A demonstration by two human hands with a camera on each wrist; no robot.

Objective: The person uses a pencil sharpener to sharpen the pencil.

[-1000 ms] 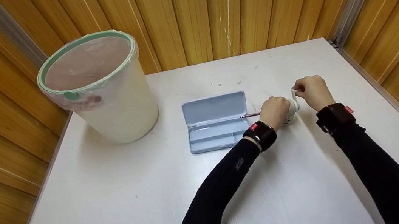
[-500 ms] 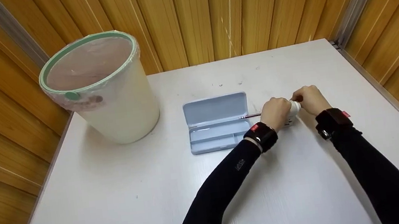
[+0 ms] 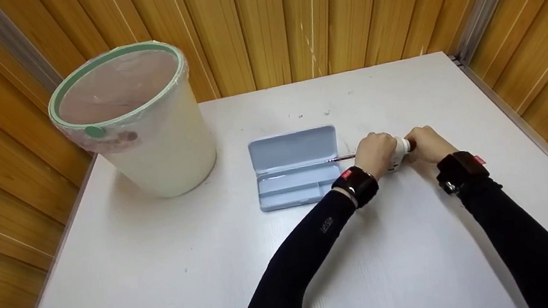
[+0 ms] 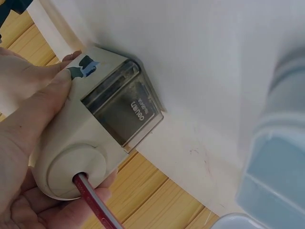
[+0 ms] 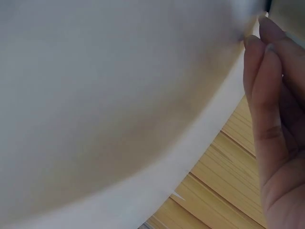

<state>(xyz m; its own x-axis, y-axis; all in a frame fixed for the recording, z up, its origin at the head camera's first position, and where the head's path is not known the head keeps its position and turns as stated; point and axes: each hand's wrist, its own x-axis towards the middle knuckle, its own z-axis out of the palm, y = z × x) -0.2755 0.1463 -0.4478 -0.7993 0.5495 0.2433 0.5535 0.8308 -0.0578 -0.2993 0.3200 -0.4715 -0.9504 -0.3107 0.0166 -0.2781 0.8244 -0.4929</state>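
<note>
A white pencil sharpener (image 4: pixel 74 126) with a see-through shavings drawer (image 4: pixel 125 107) stands on the table in my left hand (image 3: pixel 377 154). Thumb and fingers wrap its body from both sides in the left wrist view. A dark red pencil (image 4: pixel 97 202) sticks out of its round front hole, pointing toward the case. At the sharpener's far end, my right hand (image 3: pixel 430 145) pinches the crank handle, which the fingers hide in the head view. The right wrist view shows thumb and fingertips (image 5: pixel 255 44) drawn together near its upper right corner.
An opened pale blue pencil case (image 3: pixel 292 193) with divided compartments lies left of the sharpener. A cream bin (image 3: pixel 169 151) with a green rim and plastic liner stands at the back left. Wood-patterned walls (image 3: pixel 258 25) border the white table (image 3: pixel 164 282).
My right hand has gone round with the crank, from above the sharpener's end down close beside it. My left hand, the sharpener and the pencil stay in place.
</note>
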